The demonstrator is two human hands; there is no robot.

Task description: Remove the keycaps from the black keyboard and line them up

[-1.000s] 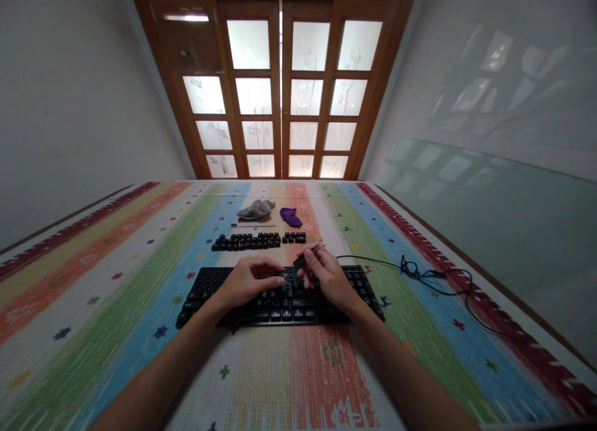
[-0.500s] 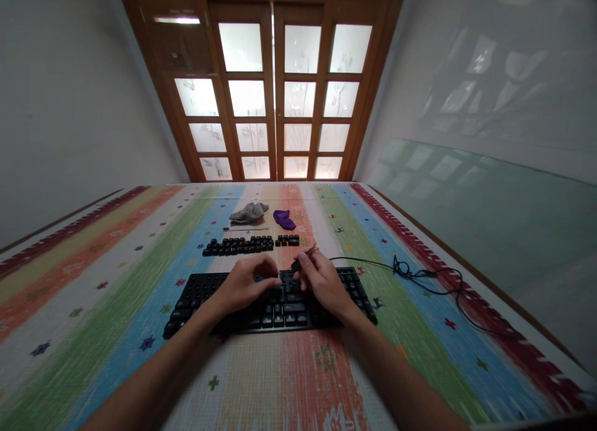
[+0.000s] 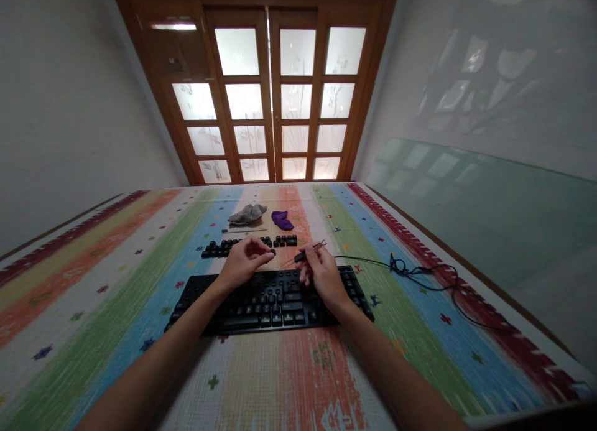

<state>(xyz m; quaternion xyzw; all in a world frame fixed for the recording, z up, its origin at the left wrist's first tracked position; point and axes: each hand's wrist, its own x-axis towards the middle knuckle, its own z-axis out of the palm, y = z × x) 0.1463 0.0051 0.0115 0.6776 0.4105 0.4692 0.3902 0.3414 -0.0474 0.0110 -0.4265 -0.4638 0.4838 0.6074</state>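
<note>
A black keyboard (image 3: 280, 303) lies across the cloth, with some keycaps off along its upper part. My left hand (image 3: 245, 260) is raised over its far edge, thumb and fingers closed on a small black keycap (image 3: 273, 252). My right hand (image 3: 319, 272) is closed on a wire keycap puller (image 3: 300, 257) with a black handle; its thin wires point left toward the keycap but stand apart from it. Beyond the keyboard, loose keycaps (image 3: 285, 240) lie in rows, partly hidden by my left hand.
A grey cloth (image 3: 247, 214) and a purple cloth (image 3: 282, 220) lie behind the keycaps, near a thin brush-like stick (image 3: 245, 232). The keyboard's cable (image 3: 420, 269) runs tangled to the right across the striped tablecloth (image 3: 186, 369).
My left hand has lifted off the keyboard and moved up and away from me with a keycap. The puller in my right hand is now clear of the keys. The view has shifted slightly.
</note>
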